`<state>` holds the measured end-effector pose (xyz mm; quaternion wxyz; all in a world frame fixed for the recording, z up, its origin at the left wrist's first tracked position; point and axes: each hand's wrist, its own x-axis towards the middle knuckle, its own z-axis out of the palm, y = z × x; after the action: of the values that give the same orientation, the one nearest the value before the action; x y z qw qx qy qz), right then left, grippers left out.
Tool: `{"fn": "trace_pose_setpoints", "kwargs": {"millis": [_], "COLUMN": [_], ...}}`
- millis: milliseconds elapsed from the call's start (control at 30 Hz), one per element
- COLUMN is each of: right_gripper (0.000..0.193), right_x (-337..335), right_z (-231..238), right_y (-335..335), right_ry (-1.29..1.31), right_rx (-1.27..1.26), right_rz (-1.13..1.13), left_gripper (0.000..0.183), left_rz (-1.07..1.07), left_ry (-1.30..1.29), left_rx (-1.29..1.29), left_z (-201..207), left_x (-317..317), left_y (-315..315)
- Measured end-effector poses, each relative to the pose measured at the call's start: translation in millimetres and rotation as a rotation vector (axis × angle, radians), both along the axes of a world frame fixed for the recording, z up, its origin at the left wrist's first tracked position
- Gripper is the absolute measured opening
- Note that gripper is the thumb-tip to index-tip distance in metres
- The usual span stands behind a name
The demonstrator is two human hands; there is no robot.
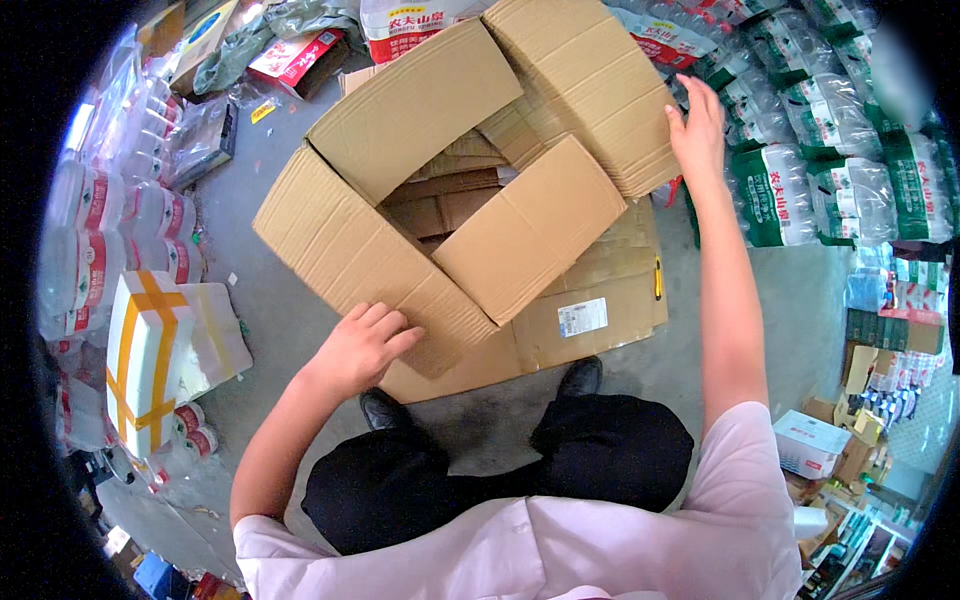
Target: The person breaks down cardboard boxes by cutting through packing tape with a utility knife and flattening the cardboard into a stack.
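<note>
An upright brown cardboard box [540,230] stands in front of me with its top flaps spread outward. Through the opening, folded cardboard [440,205] shows inside it. My left hand [362,348] is at the outer edge of the near-left flap, its fingers bent over the cardboard; their undersides are hidden. At the far right, my right hand [698,130] is open beside the outer edge of the right flap, fingers stretched and thumb near that edge. Below the box lies a flattened cardboard sheet [530,345] with a white label [583,318].
A yellow cutter [658,279] lies on the sheet's right edge. Shrink-wrapped bottle packs [775,195] are stacked at the far right, and large water bottles [95,235] on the left. A white foam box with yellow tape [150,360] stands left. My shoes [580,378] are close to the sheet.
</note>
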<state>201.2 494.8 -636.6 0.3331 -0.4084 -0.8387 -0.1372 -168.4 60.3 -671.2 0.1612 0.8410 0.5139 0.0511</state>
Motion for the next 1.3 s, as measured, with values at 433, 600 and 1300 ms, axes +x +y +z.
{"fn": "trace_pose_setpoints", "kwargs": {"millis": [433,600,1300], "right_gripper": [0.037,0.028,0.02], "right_x": [-46.9,-57.9,204.6], "right_z": [24.9,31.7,-63.7], "right_y": [-79.0,-96.5,-17.5], "right_ry": [-0.452,-0.284,0.645], "right_rx": [-0.158,-0.281,-0.816], "right_rz": [0.169,0.25,-0.323], "left_gripper": [0.108,0.119,0.037], "left_rz": [0.569,0.544,0.597], "left_ry": [0.69,0.826,0.198], "left_rx": [0.042,-0.098,0.382], "left_z": [78.8,55.2,111.1], "left_x": [8.9,19.0,-49.1], "left_y": [184.9,208.1,194.0]}}
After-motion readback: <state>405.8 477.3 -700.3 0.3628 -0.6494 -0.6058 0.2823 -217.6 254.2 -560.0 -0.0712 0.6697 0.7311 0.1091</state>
